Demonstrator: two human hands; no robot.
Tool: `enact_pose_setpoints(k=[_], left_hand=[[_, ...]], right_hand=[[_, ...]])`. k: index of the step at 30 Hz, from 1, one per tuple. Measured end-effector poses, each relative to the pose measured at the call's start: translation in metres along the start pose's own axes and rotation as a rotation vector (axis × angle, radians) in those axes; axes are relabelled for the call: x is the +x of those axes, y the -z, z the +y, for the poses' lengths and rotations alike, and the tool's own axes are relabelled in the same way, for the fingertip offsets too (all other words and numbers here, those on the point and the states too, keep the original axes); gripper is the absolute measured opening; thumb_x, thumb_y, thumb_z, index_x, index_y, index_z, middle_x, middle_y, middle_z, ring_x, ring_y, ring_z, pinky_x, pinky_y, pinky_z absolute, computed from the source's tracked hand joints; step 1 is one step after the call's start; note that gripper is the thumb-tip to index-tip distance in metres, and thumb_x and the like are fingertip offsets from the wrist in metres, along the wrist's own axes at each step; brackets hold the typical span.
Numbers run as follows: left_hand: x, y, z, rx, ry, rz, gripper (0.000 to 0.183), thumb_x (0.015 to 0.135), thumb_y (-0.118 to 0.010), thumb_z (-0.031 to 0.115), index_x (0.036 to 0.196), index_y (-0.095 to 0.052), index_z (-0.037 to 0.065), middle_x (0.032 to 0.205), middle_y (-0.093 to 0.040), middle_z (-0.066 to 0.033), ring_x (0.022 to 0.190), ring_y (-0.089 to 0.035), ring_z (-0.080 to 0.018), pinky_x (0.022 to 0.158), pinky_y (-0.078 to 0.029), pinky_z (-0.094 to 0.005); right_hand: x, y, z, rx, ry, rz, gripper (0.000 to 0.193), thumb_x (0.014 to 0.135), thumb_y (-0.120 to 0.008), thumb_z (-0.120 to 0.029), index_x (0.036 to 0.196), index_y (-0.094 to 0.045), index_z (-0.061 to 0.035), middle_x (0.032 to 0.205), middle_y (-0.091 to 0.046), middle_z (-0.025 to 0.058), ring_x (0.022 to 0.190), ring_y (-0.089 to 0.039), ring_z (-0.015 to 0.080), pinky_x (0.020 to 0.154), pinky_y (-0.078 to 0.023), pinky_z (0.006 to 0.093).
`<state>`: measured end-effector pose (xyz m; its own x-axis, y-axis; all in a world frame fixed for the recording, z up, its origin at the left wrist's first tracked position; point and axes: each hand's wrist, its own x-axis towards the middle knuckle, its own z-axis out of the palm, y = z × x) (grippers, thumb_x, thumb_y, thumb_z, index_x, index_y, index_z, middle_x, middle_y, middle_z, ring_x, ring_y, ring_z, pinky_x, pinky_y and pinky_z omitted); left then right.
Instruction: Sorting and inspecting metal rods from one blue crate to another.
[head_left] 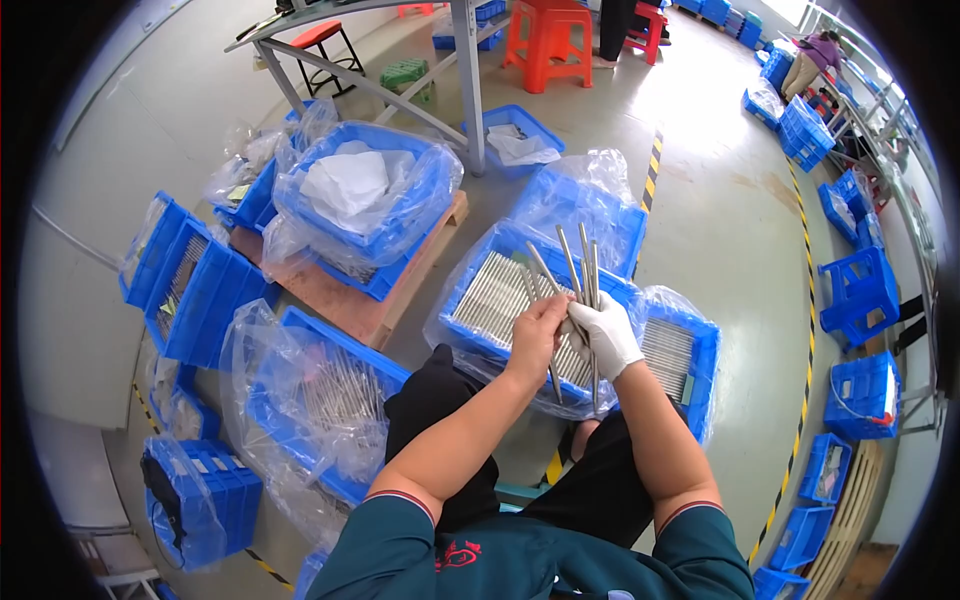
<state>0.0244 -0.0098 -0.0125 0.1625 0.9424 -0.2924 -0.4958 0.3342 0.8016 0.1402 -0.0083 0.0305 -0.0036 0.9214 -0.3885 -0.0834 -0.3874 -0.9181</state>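
Observation:
Both my hands are raised over a plastic-lined blue crate (478, 340) holding rows of slim metal rods (492, 300). My left hand (536, 338), bare, is closed around some rods, pinching them near the middle. Beside it, nearly touching, my right hand (612, 338) wears a white glove and grips several long metal rods (595, 268). These rods fan out upward past my fingers, and their lower ends hang below the hands. How the rods are shared between the two hands is partly hidden by my fingers.
Close on my left stands a blue crate (342, 330) of loose rods under clear plastic; another rod-filled crate (709, 365) is on my right. Stacked crates (400, 210) sit on a wooden pallet (420, 268). A table leg (467, 90) rises ahead. Another person (818, 55) bends far right.

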Motion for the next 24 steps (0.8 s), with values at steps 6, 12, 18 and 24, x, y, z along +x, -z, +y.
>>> enact_pose_setpoints(k=[6,12,18,24], left_hand=[[0.007,0.014,0.004,-0.054,-0.024,-0.035,0.027,0.093,-0.052,0.031,0.080,-0.051,0.008,0.058,-0.037,0.0057,0.049,-0.035,-0.0035,0.045,-0.030,-0.0201],[0.001,0.007,0.009,-0.174,0.343,-0.334,0.030,0.095,-0.049,0.032,0.081,-0.052,0.006,0.063,-0.042,0.0009,0.051,-0.038,-0.0093,0.046,-0.033,-0.0232],[0.002,0.009,0.003,-0.120,0.432,-0.466,0.030,0.093,-0.052,0.033,0.082,-0.056,0.006,0.064,-0.047,0.0030,0.048,-0.036,-0.0058,0.046,-0.035,-0.0218],[-0.014,0.008,0.011,-0.069,0.528,-0.551,0.031,0.093,-0.053,0.032,0.080,-0.056,0.004,0.066,-0.046,-0.0015,0.051,-0.039,-0.0087,0.048,-0.036,-0.0229]], right_hand=[[0.018,0.015,0.006,-0.345,0.136,0.184,0.021,0.084,-0.057,-0.020,0.090,-0.055,0.0000,0.065,-0.058,0.0068,0.050,-0.054,0.0128,0.045,-0.042,0.0274],[0.013,0.030,-0.009,0.340,-0.129,-0.160,0.018,0.086,-0.063,-0.025,0.086,-0.054,-0.0090,0.052,-0.036,-0.0059,0.037,-0.028,0.0037,0.035,-0.019,0.0219],[0.022,0.028,-0.006,0.257,-0.053,-0.015,0.024,0.086,-0.062,-0.026,0.070,-0.048,-0.0142,0.047,-0.033,-0.0068,0.034,-0.026,0.0051,0.034,-0.016,0.0235],[0.068,0.096,-0.003,0.545,0.091,0.180,0.027,0.085,-0.062,-0.028,0.069,-0.050,-0.0107,0.046,-0.031,-0.0064,0.034,-0.028,0.0068,0.035,-0.022,0.0240]])
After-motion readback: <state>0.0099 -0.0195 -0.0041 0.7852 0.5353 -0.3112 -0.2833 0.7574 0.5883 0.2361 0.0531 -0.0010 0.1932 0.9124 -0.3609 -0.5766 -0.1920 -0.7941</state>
